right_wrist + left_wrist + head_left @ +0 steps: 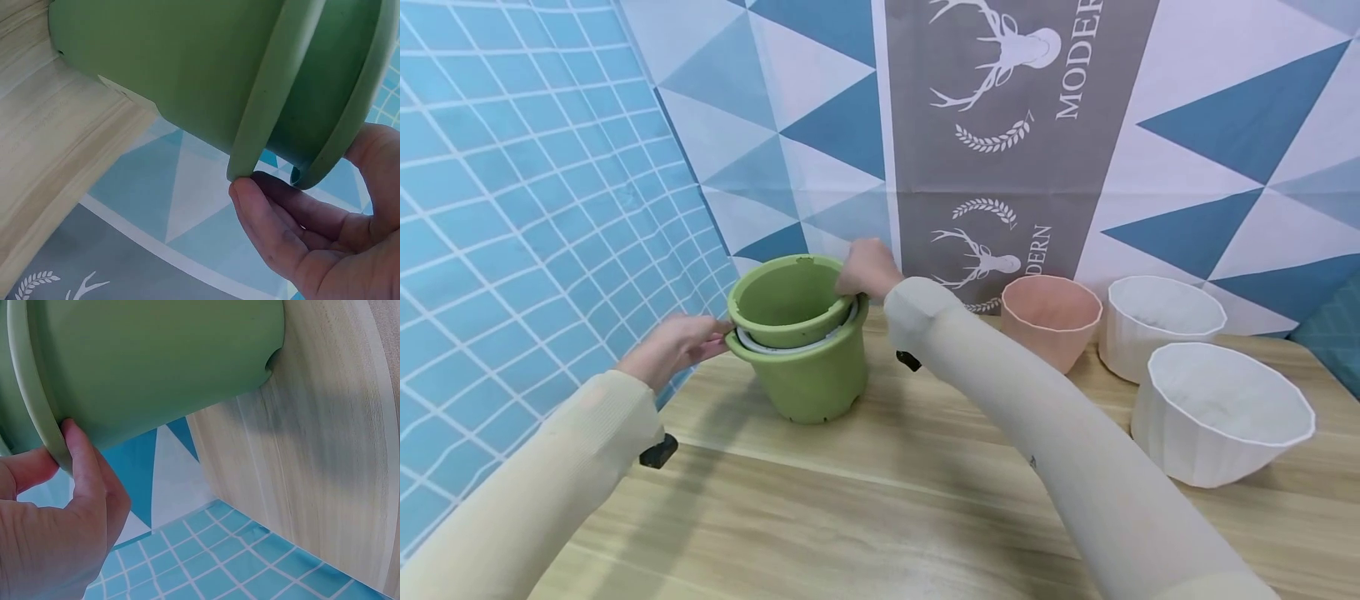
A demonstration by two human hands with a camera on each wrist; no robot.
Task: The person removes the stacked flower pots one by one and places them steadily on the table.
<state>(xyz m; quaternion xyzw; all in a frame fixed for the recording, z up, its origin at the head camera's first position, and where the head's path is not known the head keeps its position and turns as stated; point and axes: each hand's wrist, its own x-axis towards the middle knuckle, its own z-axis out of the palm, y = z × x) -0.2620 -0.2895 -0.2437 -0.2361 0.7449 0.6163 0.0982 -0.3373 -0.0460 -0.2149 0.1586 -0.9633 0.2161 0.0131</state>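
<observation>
Two green flower pots stand nested on the wooden table, the inner green flower pot (790, 302) sitting raised and tilted in the outer green flower pot (812, 379). A white edge (790, 343) shows between them; what it belongs to is mostly hidden. My left hand (677, 346) pinches the outer pot's rim on the left, thumb on top and fingers beneath in the left wrist view. At the right side my right hand (331, 244) grips both rims: fingertips touch the outer rim, and the thumb is at the inner pot's rim.
On the right of the table (760, 517) stand a pink pot (1051, 321) and two white pots, one white pot (1161, 325) near the wall and another white pot (1221, 417) closer. A blue tiled wall (527, 208) borders the left; a patterned wall (1000, 167) rises behind.
</observation>
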